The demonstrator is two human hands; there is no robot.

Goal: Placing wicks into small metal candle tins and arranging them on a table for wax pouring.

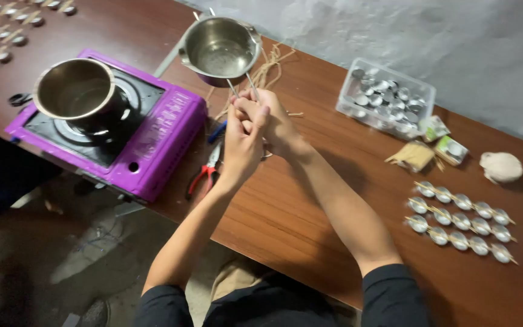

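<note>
Two hands point(255, 124) clasp thin sticks point(250, 85), the grip hidden.

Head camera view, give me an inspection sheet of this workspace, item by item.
Surface: brown wooden table, worn floor below.
Job's things: steel pouring pot held up by its two thin handle rods; rows of small metal cups with sticks across them.
Clutter: purple portable stove carrying a steel pot; red-handled pliers; clear tub of metal cups; raffia strands; beige lump.
Hands: left hand and right hand clasped together around the rods.
Cables: nothing seen.
Surroundings: grey wall.
</note>
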